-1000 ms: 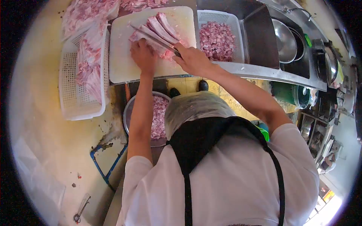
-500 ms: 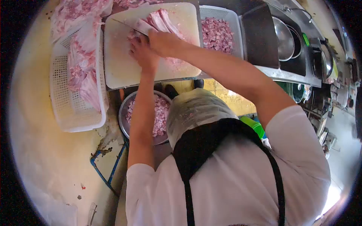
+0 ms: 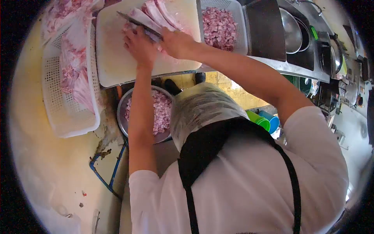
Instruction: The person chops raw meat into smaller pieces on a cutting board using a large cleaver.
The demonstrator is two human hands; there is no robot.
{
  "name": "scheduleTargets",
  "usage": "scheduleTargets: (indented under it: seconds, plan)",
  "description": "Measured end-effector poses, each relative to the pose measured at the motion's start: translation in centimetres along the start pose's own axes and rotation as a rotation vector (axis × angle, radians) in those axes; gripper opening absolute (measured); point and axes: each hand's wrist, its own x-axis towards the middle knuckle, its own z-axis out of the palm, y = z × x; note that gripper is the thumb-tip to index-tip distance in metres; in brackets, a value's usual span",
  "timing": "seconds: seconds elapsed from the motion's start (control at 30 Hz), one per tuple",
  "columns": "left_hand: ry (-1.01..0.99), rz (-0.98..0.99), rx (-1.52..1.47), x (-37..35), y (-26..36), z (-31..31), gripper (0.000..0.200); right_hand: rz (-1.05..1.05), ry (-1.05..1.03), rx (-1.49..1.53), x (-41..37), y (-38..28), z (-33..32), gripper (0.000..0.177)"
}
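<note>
My right hand is closed round the handle of a knife, whose dark blade points to the upper left over the meat. Ribbed pink meat lies on the white cutting board, just beyond the blade. On the near side of the knife, my left hand rests with its fingers bent at the meat's edge; what they press or grip is partly hidden. A basket of diced meat stands right of the board, and a metal bowl of meat pieces sits below it.
Left of the board, a white perforated basket holds large meat pieces. Metal bowls sit in the sink area at the right. A green container and a blue one are lower down. Blue metal tubing stands at lower left.
The view has shifted, so the board and baskets appear further left and higher. The knife now shows its dark blade more clearly between my hands. A blue container has come into fuller view.
</note>
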Motion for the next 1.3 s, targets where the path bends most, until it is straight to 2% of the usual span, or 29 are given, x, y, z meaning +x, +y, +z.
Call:
scheduleTargets:
  seconds: [0.1,0.17,0.23,0.3,0.33,0.37,0.43,0.47,0.53,0.57,0.63,0.67,0.73,0.77,0.9,0.97,1.0,1.07,1.1,1.17,1.2,1.27,1.3]
  plan:
    - [-0.061,-0.08,0.034,0.0,0.0,-0.4,0.046,0.059,-0.079,-0.033,-0.4,-0.4,-1.0,0.034]
    - [-0.095,-0.115,0.064,0.3,0.1,-0.9,0.045,0.037,-0.1,-0.049,-4.0,0.8,-1.6,0.034]
    - [-0.085,-0.056,0.015,0.1,0.2,-1.9,0.044,0.17,-0.204,0.002,-9.8,1.8,-3.6,0.033]
    - [-0.054,-0.057,0.024,0.2,-0.1,-1.5,0.044,0.165,-0.185,-0.088,-15.8,4.6,-4.3,0.033]
    - [-0.028,-0.052,0.029,0.2,-0.3,-1.4,0.043,0.216,-0.242,-0.116,-17.9,4.1,-6.0,0.034]
    - [-0.028,-0.037,0.038,0.3,-0.6,-1.6,0.043,0.269,-0.296,-0.142,-19.5,3.8,-7.6,0.036]
    - [-0.127,-0.16,-0.045,1.2,-0.7,-1.7,0.036,0.245,-0.305,-0.08,-21.1,5.8,-9.3,0.037]
    - [-0.119,-0.145,-0.044,1.3,-0.7,-1.4,0.036,0.224,-0.335,-0.034,-21.5,6.4,-9.9,0.039]
    - [-0.078,-0.053,-0.038,2.1,-0.4,-0.6,0.031,0.244,-0.321,0.033,-21.2,6.5,-11.4,0.043]
    - [-0.066,-0.047,-0.034,2.6,0.6,-0.8,0.031,0.198,-0.156,0.11,-21.1,7.2,-10.6,0.038]
    - [-0.324,0.397,-0.451,1.9,3.5,-1.7,0.028,0.149,0.108,0.271,-20.4,8.4,-7.8,0.034]
    - [-0.325,0.398,-0.441,1.1,4.3,-2.2,0.028,0.142,0.108,0.279,-19.5,8.8,-6.4,0.034]
    - [-0.259,0.567,-0.129,-0.2,5.0,-3.1,0.028,0.104,0.238,0.345,-17.5,9.3,-4.8,0.035]
    - [-0.292,0.55,-0.012,-0.2,4.7,-3.7,0.029,0.123,0.175,0.478,-17.1,8.8,-5.2,0.036]
    - [-0.422,0.57,0.106,1.4,2.6,-5.6,0.028,0.156,0.191,0.609,-16.5,10.1,-3.0,0.035]
    - [-0.332,0.607,0.195,1.4,1.2,-5.7,0.024,0.565,-0.039,0.657,-17.2,10.4,-3.5,0.045]
    - [-0.332,0.614,0.195,1.7,0.2,-5.6,0.024,0.566,-0.034,0.661,-17.6,10.9,-3.4,0.045]
    - [-0.401,0.48,0.325,2.7,-2.0,-5.5,0.023,0.295,0.19,0.433,-18.7,12.1,-2.5,0.044]
    - [-0.398,0.489,0.324,3.3,-3.4,-5.3,0.023,0.296,0.199,0.435,-19.1,12.2,-2.4,0.044]
    - [-0.477,0.312,0.428,5.0,-4.6,-5.0,0.025,0.391,0.111,0.435,-19.7,12.2,-2.2,0.042]
    - [-0.47,0.322,0.427,5.5,-4.1,-4.7,0.025,0.391,0.123,0.437,-19.8,12.3,-2.0,0.042]
    - [-0.392,0.104,0.483,5.9,-2.5,-4.0,0.027,0.337,0.173,0.465,-20.1,12.2,-1.5,0.04]
    - [-0.427,0.066,0.402,6.1,-0.9,-3.1,0.028,0.337,0.183,0.464,-20.2,12.2,-1.7,0.04]
